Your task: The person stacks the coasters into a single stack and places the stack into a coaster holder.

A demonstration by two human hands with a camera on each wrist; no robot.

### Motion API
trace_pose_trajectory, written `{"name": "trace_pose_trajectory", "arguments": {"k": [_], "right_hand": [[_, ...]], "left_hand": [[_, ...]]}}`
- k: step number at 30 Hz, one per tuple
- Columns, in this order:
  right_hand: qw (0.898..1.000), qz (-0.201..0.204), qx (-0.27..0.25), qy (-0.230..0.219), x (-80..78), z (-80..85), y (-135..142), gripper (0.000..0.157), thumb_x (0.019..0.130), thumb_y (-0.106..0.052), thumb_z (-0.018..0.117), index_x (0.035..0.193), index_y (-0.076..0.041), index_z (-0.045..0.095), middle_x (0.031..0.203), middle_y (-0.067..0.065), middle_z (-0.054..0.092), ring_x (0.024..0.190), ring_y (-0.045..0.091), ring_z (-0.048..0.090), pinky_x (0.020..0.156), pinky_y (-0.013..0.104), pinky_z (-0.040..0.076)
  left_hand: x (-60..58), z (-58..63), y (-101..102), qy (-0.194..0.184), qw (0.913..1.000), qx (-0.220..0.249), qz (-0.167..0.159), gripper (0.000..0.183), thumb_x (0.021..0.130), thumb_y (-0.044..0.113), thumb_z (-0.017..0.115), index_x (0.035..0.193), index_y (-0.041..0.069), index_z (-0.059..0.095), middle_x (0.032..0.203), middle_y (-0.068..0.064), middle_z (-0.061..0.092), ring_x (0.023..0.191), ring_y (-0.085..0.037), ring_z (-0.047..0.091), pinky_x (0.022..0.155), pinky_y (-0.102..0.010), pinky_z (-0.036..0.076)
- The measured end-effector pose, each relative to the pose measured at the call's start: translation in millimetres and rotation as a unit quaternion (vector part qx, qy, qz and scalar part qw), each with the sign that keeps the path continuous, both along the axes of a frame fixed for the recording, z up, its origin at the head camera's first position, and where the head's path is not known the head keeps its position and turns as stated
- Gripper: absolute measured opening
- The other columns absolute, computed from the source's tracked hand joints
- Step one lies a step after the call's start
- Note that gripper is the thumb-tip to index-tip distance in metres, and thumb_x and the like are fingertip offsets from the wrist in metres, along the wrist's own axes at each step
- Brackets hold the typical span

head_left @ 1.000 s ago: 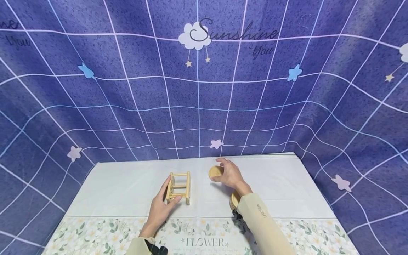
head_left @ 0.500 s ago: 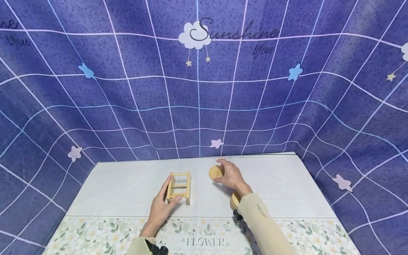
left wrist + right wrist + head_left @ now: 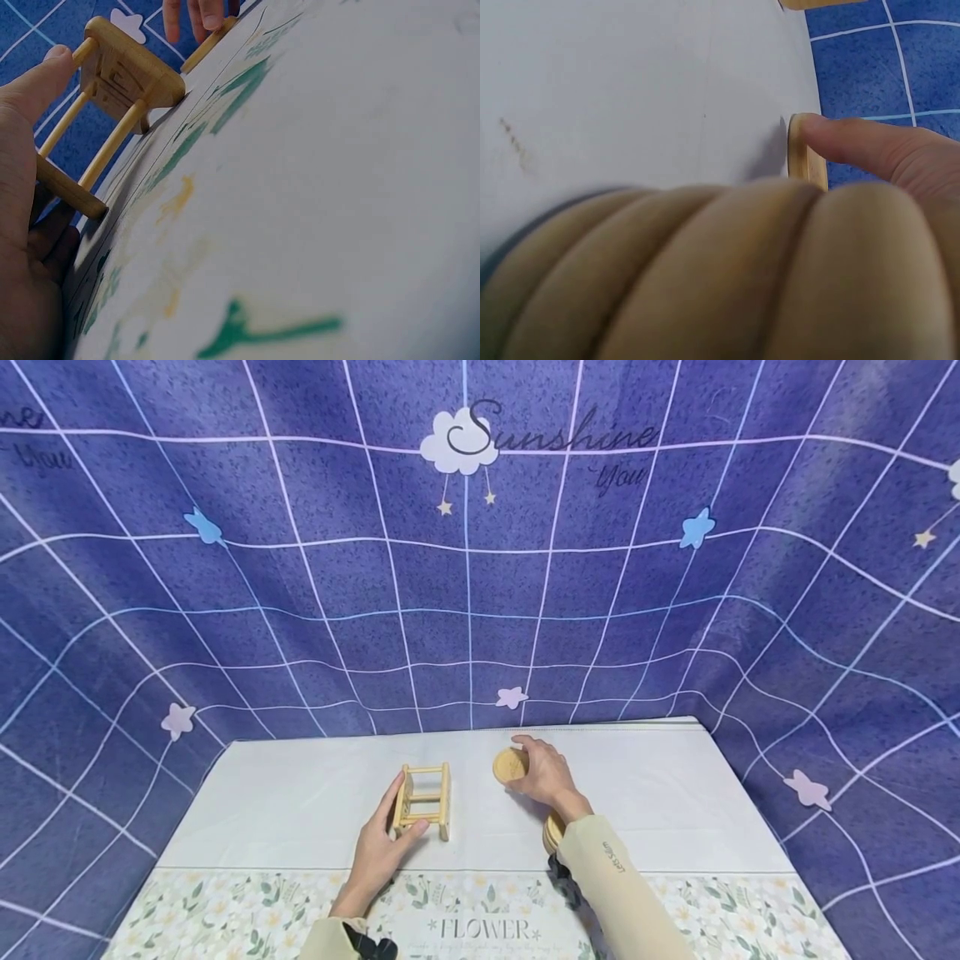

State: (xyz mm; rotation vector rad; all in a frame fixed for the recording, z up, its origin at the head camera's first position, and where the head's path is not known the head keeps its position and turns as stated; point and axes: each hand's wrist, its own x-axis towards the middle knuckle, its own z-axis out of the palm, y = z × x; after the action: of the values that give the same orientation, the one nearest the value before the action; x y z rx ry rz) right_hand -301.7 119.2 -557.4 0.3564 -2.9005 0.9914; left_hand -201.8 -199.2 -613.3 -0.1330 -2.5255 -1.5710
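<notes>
A small pale wooden rack (image 3: 445, 802), two side panels joined by round rods, stands on the white cloth left of centre. My left hand (image 3: 378, 852) holds it, fingers along the left panel and thumb on a near rod; the left wrist view shows the rack's carved panel (image 3: 142, 71). To the right, my right hand (image 3: 547, 774) grips a round wooden coaster (image 3: 507, 765) by its edge, its face with faint marks. In the right wrist view the thumb presses on the coaster's rim (image 3: 798, 150). Its other fingers are hidden there.
Below my right wrist lies a stack of wooden coasters (image 3: 553, 833), partly covered by the sleeve; it fills the bottom of the right wrist view. A white cloth with a floral front band (image 3: 247, 910) covers the table. A blue curtain (image 3: 465, 643) hangs behind.
</notes>
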Motion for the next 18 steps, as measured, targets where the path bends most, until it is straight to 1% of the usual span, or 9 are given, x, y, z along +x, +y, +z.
{"name": "trace_pose_trajectory", "arguments": {"k": [5, 12, 14, 18], "right_hand": [[1.0, 0.002, 0.007, 0.003, 0.1, -1.5, -0.1, 0.095, 0.071, -0.019, 0.106, 0.155, -0.009, 0.061, 0.135, 0.018, 0.073, 0.128, 0.042, 0.067, 0.117, 0.063, 0.052], [1.0, 0.007, 0.01, 0.004, 0.7, -2.1, -0.9, 0.096, 0.071, -0.018, 0.106, 0.156, -0.01, 0.061, 0.144, 0.019, 0.07, 0.134, 0.044, 0.064, 0.12, 0.063, 0.049], [1.0, 0.009, 0.011, 0.007, 0.8, -2.1, -1.2, 0.097, 0.07, -0.018, 0.106, 0.155, -0.009, 0.062, 0.142, 0.019, 0.071, 0.133, 0.044, 0.064, 0.119, 0.063, 0.05], [1.0, 0.011, 0.013, 0.01, 0.7, -1.9, -1.3, 0.098, 0.069, -0.018, 0.107, 0.155, -0.009, 0.062, 0.134, 0.016, 0.074, 0.128, 0.042, 0.066, 0.117, 0.062, 0.052]], "left_hand": [[-0.8, -0.4, -0.2, 0.002, 1.0, 0.0, 0.002, 0.092, 0.102, 0.038, 0.083, 0.177, 0.037, 0.03, 0.177, -0.009, 0.04, 0.163, -0.037, 0.038, 0.135, -0.058, 0.028], [-0.3, 0.0, -1.6, -0.002, 1.0, 0.002, 0.0, 0.093, 0.102, 0.039, 0.083, 0.177, 0.037, 0.029, 0.178, -0.01, 0.04, 0.164, -0.039, 0.037, 0.136, -0.06, 0.027], [-0.3, -0.4, -1.9, -0.002, 1.0, 0.002, 0.0, 0.093, 0.102, 0.038, 0.083, 0.177, 0.037, 0.029, 0.178, -0.009, 0.04, 0.163, -0.038, 0.037, 0.136, -0.059, 0.027], [-0.6, -0.5, -1.8, 0.001, 1.0, 0.004, -0.002, 0.093, 0.102, 0.038, 0.083, 0.177, 0.037, 0.029, 0.178, -0.008, 0.04, 0.164, -0.037, 0.037, 0.136, -0.058, 0.027]]}}
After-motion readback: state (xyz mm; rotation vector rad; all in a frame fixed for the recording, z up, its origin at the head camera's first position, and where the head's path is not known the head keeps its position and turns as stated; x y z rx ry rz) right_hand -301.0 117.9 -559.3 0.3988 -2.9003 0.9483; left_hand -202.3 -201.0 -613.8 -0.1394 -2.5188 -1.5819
